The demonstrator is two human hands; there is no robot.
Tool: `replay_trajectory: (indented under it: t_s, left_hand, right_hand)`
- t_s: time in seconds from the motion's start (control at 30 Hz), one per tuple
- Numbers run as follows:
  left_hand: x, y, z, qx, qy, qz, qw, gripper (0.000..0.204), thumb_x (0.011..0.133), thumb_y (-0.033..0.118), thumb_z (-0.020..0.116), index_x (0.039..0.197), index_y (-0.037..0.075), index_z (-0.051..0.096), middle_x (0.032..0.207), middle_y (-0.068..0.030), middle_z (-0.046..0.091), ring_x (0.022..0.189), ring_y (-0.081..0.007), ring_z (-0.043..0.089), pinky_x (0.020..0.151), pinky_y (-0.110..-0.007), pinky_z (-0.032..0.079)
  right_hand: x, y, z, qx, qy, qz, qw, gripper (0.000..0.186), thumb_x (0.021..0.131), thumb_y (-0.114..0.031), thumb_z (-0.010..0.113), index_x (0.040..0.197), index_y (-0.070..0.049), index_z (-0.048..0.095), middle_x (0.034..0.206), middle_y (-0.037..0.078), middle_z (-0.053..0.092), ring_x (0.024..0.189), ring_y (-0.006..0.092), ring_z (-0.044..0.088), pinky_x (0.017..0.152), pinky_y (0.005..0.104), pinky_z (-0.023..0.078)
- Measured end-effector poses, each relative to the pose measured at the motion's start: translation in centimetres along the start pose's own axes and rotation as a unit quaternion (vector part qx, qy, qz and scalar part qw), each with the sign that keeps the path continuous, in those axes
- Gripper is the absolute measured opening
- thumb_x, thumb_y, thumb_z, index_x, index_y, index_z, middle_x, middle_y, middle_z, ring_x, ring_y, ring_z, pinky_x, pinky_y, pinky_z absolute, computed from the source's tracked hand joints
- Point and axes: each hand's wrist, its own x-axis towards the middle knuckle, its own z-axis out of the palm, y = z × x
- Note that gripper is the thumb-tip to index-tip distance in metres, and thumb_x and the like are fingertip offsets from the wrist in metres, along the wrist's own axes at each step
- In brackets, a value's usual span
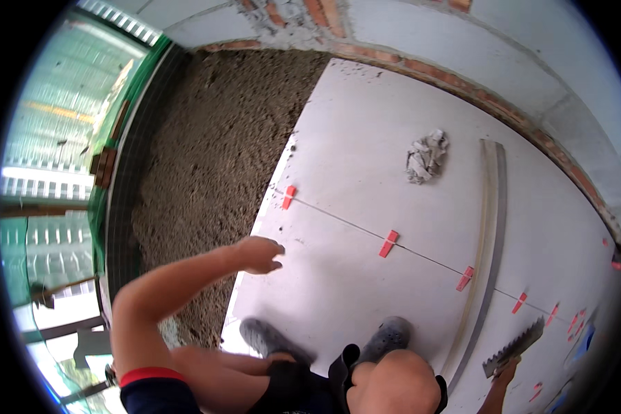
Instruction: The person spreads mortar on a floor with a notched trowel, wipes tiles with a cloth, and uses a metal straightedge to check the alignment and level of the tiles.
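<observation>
My left grip point(259, 255) is released, fingers loosely curled around nothing, above the left edge of the pale slabs point(352, 138); I cannot tell whether the fingertips touch the surface. At the near right, my right grip point(508, 370) grasps a notched trowel point(514, 347), which I see tilted, its toothed edge turned toward the far left. A thin seam point(338, 219) crosses the slabs from left to right, with red wedges point(389, 244) standing along it. A long straight bar point(490, 228) lies over that seam, running from the far side to the near side, left of the trowel. Beyond the seam, left of the bar, I make out a crumpled rag point(426, 157). Grey shoes point(392, 337) are planted on the near slab. Dark, crumbly material point(207, 138) borders the slabs on the left, green netting point(55, 124) hangs farther left, and a block wall point(421, 34) closes the far side.
</observation>
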Motion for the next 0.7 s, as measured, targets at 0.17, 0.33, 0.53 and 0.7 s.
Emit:
replay_trajectory:
  t_s: [0.17,0.33,0.53,0.7]
  left_hand:
    - [-0.1,0.5,-0.3,-0.050,0.192,-0.026,0.980,0.059,0.094,0.041,0.053,0.140,0.006,0.041,0.139,-0.0161,0.048,0.127,-0.0322,0.047,0.105,-0.041,0.041]
    - [3.0,0.5,7.8,-0.092,0.255,0.108,0.956,0.073,0.095,0.047,0.050,0.151,0.008,0.023,0.157,-0.0172,0.019,0.143,-0.0349,0.022,0.118,-0.043,0.020]
    - [10.7,-3.7,9.4,-0.137,0.433,-0.112,0.884,0.080,0.092,0.040,0.056,0.147,-0.006,0.020,0.154,-0.0288,0.016,0.144,-0.0448,0.011,0.117,-0.050,0.011]
    - [12.3,-6.3,1.9,-0.158,0.570,0.095,0.801,0.071,0.094,0.033,0.052,0.147,-0.005,0.023,0.154,-0.0286,0.016,0.143,-0.0463,0.013,0.115,-0.053,0.014]
  right_hand:
    - [3.0,-5.0,-5.1,-0.431,0.307,-0.124,0.839,0.038,0.089,-0.041,0.060,0.115,-0.013,0.059,0.099,0.011,0.063,0.082,0.0265,0.064,0.067,0.0453,0.054]
    - [-7.7,-5.7,10.8,-0.560,0.128,-0.379,0.725,0.056,0.093,-0.033,0.060,0.135,0.000,0.045,0.131,0.023,0.047,0.121,0.0407,0.045,0.104,0.0472,0.037]
    - [-14.2,-0.1,16.3,-0.525,-0.125,-0.357,0.763,0.105,0.073,-0.044,0.078,0.148,0.001,0.020,0.145,0.025,0.026,0.133,0.0406,0.029,0.110,0.0507,0.028]
    - [-16.7,0.8,19.4,-0.523,-0.072,-0.338,0.779,0.115,0.058,-0.030,0.084,0.147,0.003,0.019,0.136,0.025,0.032,0.127,0.0407,0.034,0.108,0.0495,0.031]
